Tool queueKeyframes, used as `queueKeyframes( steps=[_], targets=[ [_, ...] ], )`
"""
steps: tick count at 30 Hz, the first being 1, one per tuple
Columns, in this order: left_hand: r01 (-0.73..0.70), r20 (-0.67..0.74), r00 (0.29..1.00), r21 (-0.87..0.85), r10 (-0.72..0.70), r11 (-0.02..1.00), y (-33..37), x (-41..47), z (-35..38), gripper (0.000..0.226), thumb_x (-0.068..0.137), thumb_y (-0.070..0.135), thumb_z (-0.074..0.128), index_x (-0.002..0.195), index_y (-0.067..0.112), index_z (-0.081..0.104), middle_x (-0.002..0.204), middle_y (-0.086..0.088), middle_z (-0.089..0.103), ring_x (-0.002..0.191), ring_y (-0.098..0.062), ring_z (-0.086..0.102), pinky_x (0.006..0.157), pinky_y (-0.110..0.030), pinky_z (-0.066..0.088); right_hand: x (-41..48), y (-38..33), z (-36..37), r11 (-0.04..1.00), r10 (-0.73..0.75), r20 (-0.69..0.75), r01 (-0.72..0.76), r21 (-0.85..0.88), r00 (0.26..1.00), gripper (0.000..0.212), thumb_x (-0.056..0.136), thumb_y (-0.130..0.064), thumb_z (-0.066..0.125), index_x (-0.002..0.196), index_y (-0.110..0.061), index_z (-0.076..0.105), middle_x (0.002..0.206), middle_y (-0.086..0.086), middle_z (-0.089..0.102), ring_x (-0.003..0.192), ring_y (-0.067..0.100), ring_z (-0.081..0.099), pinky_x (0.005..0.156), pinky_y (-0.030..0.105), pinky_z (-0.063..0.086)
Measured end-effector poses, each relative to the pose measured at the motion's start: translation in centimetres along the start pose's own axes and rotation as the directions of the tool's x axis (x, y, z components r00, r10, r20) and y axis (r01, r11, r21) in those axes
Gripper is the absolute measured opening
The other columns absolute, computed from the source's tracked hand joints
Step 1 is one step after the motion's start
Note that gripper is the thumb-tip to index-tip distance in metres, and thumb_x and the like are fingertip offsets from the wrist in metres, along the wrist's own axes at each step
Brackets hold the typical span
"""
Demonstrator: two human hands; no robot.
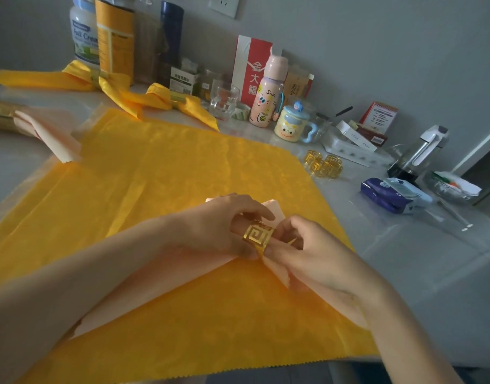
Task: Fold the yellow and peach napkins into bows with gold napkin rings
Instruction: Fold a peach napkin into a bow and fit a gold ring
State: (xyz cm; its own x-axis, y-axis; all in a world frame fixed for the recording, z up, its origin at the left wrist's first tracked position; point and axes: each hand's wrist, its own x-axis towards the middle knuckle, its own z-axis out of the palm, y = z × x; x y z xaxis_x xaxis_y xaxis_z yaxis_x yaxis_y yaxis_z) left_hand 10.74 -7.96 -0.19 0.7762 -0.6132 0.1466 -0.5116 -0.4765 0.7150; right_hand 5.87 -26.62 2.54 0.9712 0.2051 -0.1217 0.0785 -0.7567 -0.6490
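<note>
One gold fretwork metal napkin ring [258,236] found threaded onto folded peach cloth napkin [160,289] atop spread yellow cloth napkin [183,167], pinched by left hand [224,225], napkin ends gripped by right hand [313,253]; judged mid-threading, centring and fanning loops due next.

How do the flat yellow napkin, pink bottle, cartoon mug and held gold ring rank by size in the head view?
1. flat yellow napkin
2. pink bottle
3. cartoon mug, held gold ring: alike; ring nearer, so unranked.

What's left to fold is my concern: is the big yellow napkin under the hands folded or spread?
Spread: the yellow napkin lies flat over the table, creased only, with its zigzag edge showing.
</note>
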Motion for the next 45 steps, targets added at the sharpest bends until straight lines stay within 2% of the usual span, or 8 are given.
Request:
queueKeyframes(
  steps=[5,11,14,17,27,36,40,45],
  targets=[
    [-0.016,-0.012,1.000,0.062,0.017,0.998,0.0,0.1,-0.6,0.053,0.065,0.033,0.080,0.115,0.031,0.061,0.108,0.014,0.056,0.102,-0.001,0.048,0.094,-0.020,0.034,-0.2,0.9,0.0,0.996,-0.068,-0.172,0.077,0.044,0.983,0.006,0.085,-0.016,0.064,0.082,-0.021,0.063,0.072,0.000,0.070,0.067,0.017,0.065,0.059,0.033,0.047],
    [-0.020,0.007,1.000,0.112,0.019,0.994,-0.4,0.1,-0.6,0.050,0.069,0.039,0.077,0.114,0.041,0.056,0.106,0.023,0.052,0.095,0.006,0.038,0.090,-0.012,0.018,-0.4,1.2,-1.9,0.982,0.066,0.117,-0.086,0.170,0.991,0.019,0.082,-0.040,0.060,0.085,-0.024,0.069,0.079,-0.010,0.071,0.074,0.004,0.064,0.065,0.014,0.048],
    [-0.013,-0.001,1.000,0.139,0.014,0.990,-0.3,0.1,-0.6,0.049,0.073,0.032,0.077,0.116,0.040,0.056,0.108,0.023,0.050,0.099,0.006,0.033,0.089,-0.012,0.016,2.5,1.9,-2.8,0.987,0.113,-0.184,-0.090,0.131,0.976,0.014,0.091,-0.028,0.056,0.099,-0.019,0.062,0.095,-0.004,0.066,0.076,0.011,0.061,0.068,0.015,0.048],
    [-0.019,0.003,1.000,0.142,0.019,0.990,-0.2,0.0,-0.5,0.047,0.072,0.032,0.078,0.110,0.046,0.053,0.103,0.029,0.045,0.101,0.006,0.031,0.095,-0.018,0.015,4.4,1.4,-2.1,0.978,0.156,-0.049,-0.148,0.149,0.986,0.026,0.092,-0.026,0.057,0.117,-0.026,0.049,0.102,-0.007,0.060,0.073,0.008,0.057,0.064,0.017,0.046],
    [-0.017,0.047,0.999,-0.068,0.020,0.998,0.0,-0.2,-0.2,0.054,0.047,0.052,0.073,0.089,0.072,0.045,0.148,0.027,0.002,0.139,-0.002,0.008,0.114,-0.031,0.012,5.8,-0.8,-0.5,0.924,0.072,-0.136,-0.014,0.382,0.988,0.007,0.087,-0.011,0.064,0.093,-0.011,0.062,0.070,0.001,0.059,0.044,0.004,0.046,0.041,0.016,0.035],
    [-0.009,0.056,0.998,-0.121,0.015,0.993,-1.3,0.2,-0.3,0.061,0.044,0.063,0.067,0.102,0.066,0.049,0.134,0.024,0.029,0.129,-0.005,0.029,0.113,-0.032,0.024,3.6,-0.9,0.2,0.913,-0.061,-0.184,0.129,0.387,0.981,0.013,0.087,-0.011,0.061,0.097,-0.018,0.057,0.087,0.002,0.065,0.078,0.009,0.058,0.075,0.026,0.046],
    [-0.001,0.038,0.999,-0.125,0.006,0.992,-1.3,0.4,-0.2,0.059,0.043,0.064,0.065,0.100,0.062,0.053,0.121,0.015,0.042,0.120,-0.006,0.037,0.108,-0.030,0.027,2.4,-0.3,0.2,0.905,-0.176,-0.134,0.213,0.369,0.975,0.043,0.080,0.014,0.053,0.103,-0.022,0.049,0.100,0.001,0.065,0.089,0.007,0.064,0.077,0.022,0.050],
    [0.056,0.050,0.997,-0.120,-0.050,0.991,-1.7,0.2,-0.1,0.054,0.043,0.067,0.059,0.095,0.066,0.047,0.112,0.019,0.045,0.116,-0.005,0.038,0.104,-0.025,0.027,1.8,0.0,2.3,0.903,-0.212,-0.300,0.304,0.302,0.930,0.021,0.083,0.005,0.062,0.084,-0.013,0.052,0.082,0.008,0.066,0.073,0.008,0.064,0.058,0.019,0.050]
  ],
)
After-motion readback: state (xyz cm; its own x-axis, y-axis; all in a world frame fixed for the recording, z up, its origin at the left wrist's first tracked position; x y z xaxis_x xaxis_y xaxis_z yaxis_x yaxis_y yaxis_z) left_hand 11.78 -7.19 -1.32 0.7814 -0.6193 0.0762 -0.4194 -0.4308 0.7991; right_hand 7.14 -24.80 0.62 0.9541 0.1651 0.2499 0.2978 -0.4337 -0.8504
